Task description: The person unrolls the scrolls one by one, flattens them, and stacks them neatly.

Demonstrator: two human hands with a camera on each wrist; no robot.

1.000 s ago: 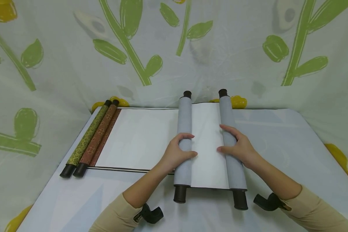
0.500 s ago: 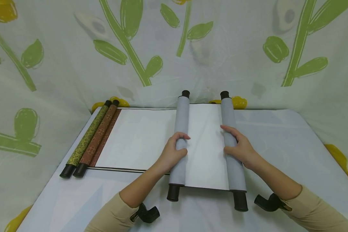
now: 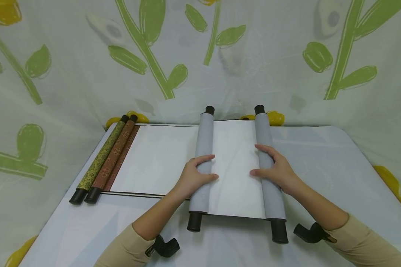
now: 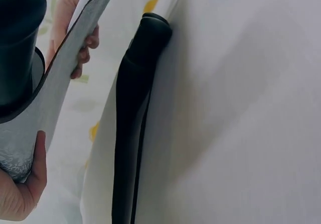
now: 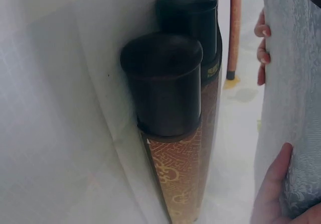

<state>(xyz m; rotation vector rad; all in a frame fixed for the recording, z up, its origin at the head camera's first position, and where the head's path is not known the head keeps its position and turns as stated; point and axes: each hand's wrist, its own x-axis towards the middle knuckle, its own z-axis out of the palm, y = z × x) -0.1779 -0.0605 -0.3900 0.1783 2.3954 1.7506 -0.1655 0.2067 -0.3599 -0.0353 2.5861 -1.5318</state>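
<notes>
A grey-bordered hanging scroll (image 3: 234, 196) is held partly unrolled above the table, its white paper showing between two grey rolls with black end knobs. My left hand (image 3: 191, 178) grips the left roll (image 3: 199, 200), thumb and index finger on its inner side. Around the right roll (image 3: 273, 204) curls my right hand (image 3: 280, 172) in the same way. In the left wrist view, a black knob (image 4: 20, 48) of the held scroll looms close, with the other hand's fingertips (image 4: 85, 53) behind the paper. The right wrist view shows a thumb (image 5: 277, 176) against the grey roll.
White scroll paper (image 3: 153, 159) lies unrolled on the table at the left, running under the held scroll. At its left end lie a green patterned roll (image 3: 101, 161) and a brown one (image 3: 113, 159). Brown rolls with black knobs (image 5: 163, 83) appear in the right wrist view.
My left hand has moved left with the left roll, so the strip of white paper between the two rolls is wider. The right hand stays nearly in place.
</notes>
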